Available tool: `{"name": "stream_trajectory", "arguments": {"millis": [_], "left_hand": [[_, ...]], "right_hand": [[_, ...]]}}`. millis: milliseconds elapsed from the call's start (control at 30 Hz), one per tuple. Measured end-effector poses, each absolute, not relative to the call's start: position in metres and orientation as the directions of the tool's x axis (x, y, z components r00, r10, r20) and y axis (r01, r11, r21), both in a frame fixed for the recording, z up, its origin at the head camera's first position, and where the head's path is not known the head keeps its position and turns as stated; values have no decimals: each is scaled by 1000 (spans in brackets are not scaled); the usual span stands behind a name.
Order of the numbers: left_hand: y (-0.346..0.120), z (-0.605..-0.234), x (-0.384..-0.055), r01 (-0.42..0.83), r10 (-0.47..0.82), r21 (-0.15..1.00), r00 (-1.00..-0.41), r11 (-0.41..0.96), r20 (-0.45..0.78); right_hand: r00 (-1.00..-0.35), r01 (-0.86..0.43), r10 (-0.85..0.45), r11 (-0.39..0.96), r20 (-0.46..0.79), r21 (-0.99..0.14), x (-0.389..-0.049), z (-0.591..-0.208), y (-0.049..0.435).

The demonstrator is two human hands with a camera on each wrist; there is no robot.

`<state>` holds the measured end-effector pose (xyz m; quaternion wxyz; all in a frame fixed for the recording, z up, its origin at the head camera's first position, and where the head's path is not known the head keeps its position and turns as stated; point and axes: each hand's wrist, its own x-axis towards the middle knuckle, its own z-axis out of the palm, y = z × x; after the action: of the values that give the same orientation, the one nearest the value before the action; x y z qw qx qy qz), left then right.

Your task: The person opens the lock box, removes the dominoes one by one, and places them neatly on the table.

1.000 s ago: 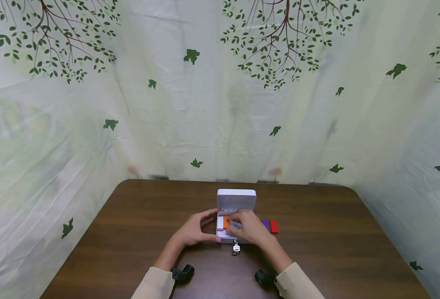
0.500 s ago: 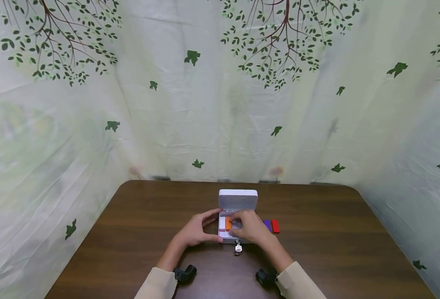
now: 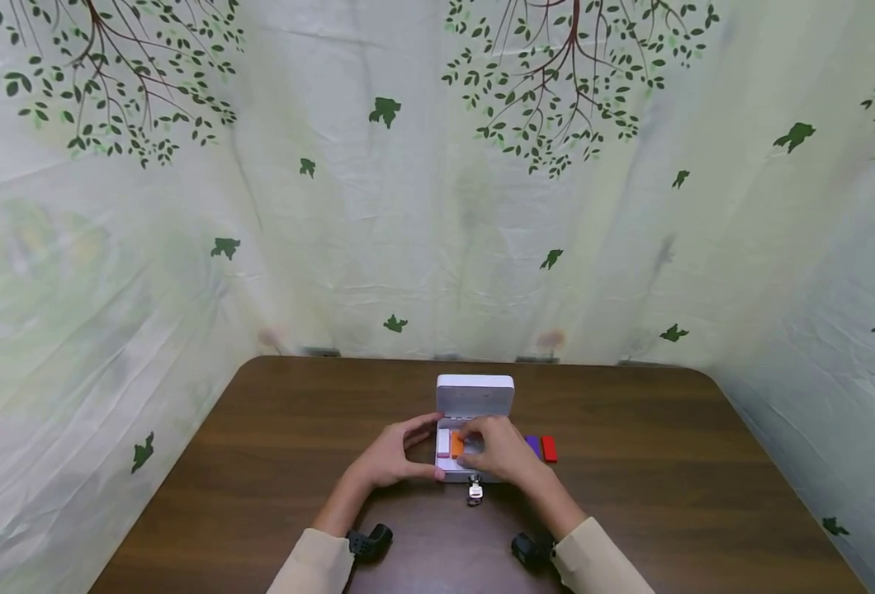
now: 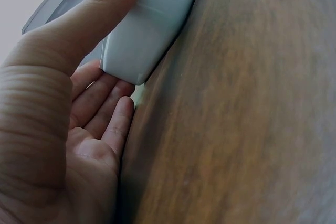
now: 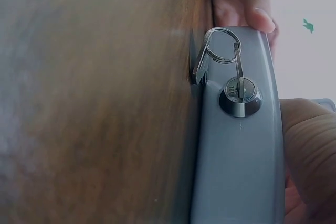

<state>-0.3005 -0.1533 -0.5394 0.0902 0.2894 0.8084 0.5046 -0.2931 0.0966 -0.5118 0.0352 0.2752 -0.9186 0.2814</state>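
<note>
A small white lockable metal box (image 3: 448, 475) stands on the table with its lid (image 3: 475, 400) raised at the back. My left hand (image 3: 385, 454) holds the box by its left end, thumb at the front corner and fingers at the back. Inside the box, a white block (image 3: 444, 443) lies at the left with an orange block (image 3: 456, 445) beside it. My right hand (image 3: 504, 450) reaches into the box and pinches the orange block between thumb and index finger. A key (image 5: 239, 72) sits in the front lock (image 5: 241, 98), with a ring hanging from it.
Just right of the box, a purple block (image 3: 532, 446) and a red block (image 3: 549, 449) lie on the brown wooden table (image 3: 631, 511). Behind the table hangs a pale curtain (image 3: 437, 206) with a leaf print. A black wrist camera (image 3: 371, 543) is on the left wrist.
Both hands keep almost the same pose at the box. The whole scene sits slightly further right in the head view.
</note>
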Motion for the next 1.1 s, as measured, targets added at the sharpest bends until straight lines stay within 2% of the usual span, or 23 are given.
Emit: {"name": "stream_trajectory", "arguments": {"millis": [267, 633, 1100], "left_hand": [[-152, -540, -300, 378, 564, 867, -813, 326, 143], [-152, -537, -300, 375, 557, 868, -818, 326, 144], [-153, -538, -300, 375, 557, 866, -818, 331, 141]], "right_hand": [[-837, -534, -500, 659, 221, -530, -292, -513, 102], [-789, -601, -556, 611, 261, -515, -294, -508, 109], [-825, -545, -514, 614, 235, -571, -292, -502, 119]]}}
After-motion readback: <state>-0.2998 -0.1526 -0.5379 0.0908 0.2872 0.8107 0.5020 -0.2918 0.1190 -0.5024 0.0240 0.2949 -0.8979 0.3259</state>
